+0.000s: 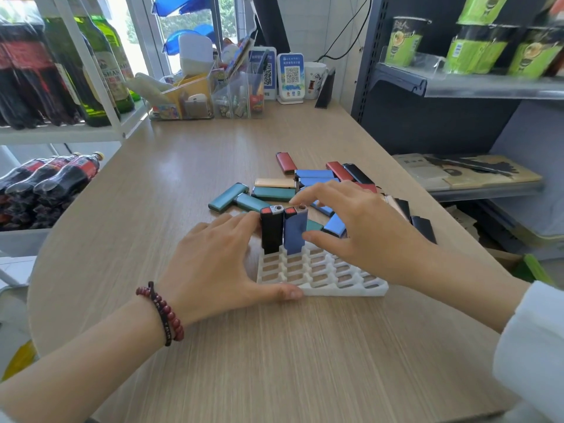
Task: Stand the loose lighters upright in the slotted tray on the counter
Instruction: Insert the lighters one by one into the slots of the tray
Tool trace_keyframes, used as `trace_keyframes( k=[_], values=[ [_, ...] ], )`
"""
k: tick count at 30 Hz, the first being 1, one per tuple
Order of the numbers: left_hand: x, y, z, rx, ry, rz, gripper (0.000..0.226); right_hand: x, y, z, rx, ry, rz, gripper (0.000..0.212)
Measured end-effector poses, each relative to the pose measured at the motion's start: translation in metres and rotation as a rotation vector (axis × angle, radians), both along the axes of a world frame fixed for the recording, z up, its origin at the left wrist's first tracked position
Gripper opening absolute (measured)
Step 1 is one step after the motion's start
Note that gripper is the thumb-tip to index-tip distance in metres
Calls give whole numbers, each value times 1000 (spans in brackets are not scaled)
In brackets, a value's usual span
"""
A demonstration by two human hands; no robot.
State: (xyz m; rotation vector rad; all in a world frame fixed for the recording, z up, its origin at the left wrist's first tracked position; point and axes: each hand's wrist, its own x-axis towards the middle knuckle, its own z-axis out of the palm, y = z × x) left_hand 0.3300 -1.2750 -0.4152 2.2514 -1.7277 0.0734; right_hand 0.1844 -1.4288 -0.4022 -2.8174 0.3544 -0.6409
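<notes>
The slotted tray sits mid-worktop, with a black lighter and a blue lighter upright in its far-left slots. The right hand has its grip on the blue lighter, thumb at its side and forefinger at its top. The left hand lies flat, steadying the tray's left side, with its fingertips by the black lighter. The loose lighters lie flat just beyond the tray, spreading toward the worktop's right edge with their long axes level. The right hand is nearer to them, and each must be tipped upright.
</notes>
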Motion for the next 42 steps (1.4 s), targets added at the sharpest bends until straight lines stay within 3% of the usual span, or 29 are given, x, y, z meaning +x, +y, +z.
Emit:
trace_keyframes(
  k=[6, 20, 28, 36, 42],
  values=[
    [-1, 1, 1, 20, -7, 15, 106, -16, -23, -6, -17, 165, -124, 47],
    [-1, 1, 1, 29, 58, -7, 103, -42, -60, -5, -67, 233, -432, 53],
    [0, 1, 0, 26, 72, -14, 103, -37, -65, -10, -64, 267, -501, 61],
    [2, 1, -1, 23, 77, -24, 108, -27, -64, -15, -161, 193, -468, 27],
    [2, 2, -2, 14, 92, -13, 101, -28, -61, -12, -49, 88, -393, 25]
  ],
)
